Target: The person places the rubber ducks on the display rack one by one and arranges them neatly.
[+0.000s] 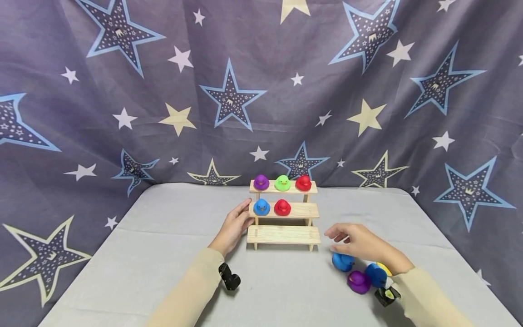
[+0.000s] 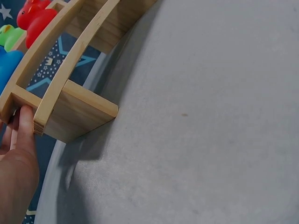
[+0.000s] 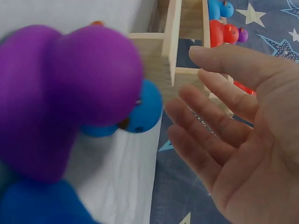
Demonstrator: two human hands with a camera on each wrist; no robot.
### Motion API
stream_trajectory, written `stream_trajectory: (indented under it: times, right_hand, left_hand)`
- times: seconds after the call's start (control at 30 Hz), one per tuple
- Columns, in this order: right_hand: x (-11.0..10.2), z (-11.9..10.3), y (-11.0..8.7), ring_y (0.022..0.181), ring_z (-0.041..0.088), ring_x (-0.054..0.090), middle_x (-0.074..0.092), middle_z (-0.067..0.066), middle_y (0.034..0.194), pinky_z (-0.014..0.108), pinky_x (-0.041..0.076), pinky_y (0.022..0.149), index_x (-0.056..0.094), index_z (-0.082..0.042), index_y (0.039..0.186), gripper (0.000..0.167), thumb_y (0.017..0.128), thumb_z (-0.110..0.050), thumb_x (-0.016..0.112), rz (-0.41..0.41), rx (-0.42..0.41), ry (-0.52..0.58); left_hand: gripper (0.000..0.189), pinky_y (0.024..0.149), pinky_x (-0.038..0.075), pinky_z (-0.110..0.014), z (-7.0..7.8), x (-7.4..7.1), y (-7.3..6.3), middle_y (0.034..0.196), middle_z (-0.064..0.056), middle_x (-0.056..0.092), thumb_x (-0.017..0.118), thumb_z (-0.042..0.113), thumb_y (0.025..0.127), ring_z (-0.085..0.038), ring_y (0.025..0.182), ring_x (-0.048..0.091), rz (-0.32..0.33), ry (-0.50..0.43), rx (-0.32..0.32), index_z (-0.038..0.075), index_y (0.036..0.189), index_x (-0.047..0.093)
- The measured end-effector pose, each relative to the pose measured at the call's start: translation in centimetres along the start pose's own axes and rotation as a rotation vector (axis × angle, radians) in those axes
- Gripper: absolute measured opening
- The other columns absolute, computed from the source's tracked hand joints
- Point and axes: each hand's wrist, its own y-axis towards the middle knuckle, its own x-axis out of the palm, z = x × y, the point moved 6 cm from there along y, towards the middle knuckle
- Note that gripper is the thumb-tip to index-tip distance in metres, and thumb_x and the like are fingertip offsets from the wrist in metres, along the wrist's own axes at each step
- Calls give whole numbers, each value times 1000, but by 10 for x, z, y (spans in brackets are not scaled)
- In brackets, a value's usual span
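A three-tier wooden stand (image 1: 283,235) is in the middle of the head view. Purple (image 1: 261,182), green (image 1: 282,183) and red (image 1: 303,183) toy ducks sit on its top tier; a blue duck (image 1: 261,207) and another red duck (image 1: 282,208) sit on the middle one. My left hand (image 1: 234,227) holds the middle tier's left end, its fingertips partly hidden in the left wrist view. To the right of the stand, my right hand (image 1: 361,243) hovers with loosely bent fingers and nothing held. Just below it lies a blue duck (image 1: 342,263).
Beside my right wrist are a purple duck (image 1: 358,282), another blue duck (image 1: 376,275) and a partly covered yellow thing (image 1: 385,269). The purple duck looms large and blurred in the right wrist view. A star-patterned curtain (image 1: 261,136) stands behind the grey table surface (image 1: 171,236).
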Motion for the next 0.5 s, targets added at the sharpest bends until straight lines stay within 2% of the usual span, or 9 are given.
stream_trajectory:
  times: [0.27,0.5]
  right_hand:
    - [11,11,-14,98,27,67,71,5,106,40,61,83,70,-5,110,28,87,-18,78,-60,52,2]
    - [19,19,-24,95,14,64,70,-3,103,30,57,82,71,-9,109,29,85,-22,80,-86,63,-20]
  left_hand:
    - [57,111,44,-30,1,1,-2,156,-22,32,43,4,102,-32,140,39,-9,1,1,1,157,27]
    - [56,112,43,-32,0,1,-1,155,-21,32,42,4,103,-32,140,38,-12,2,5,1,157,27]
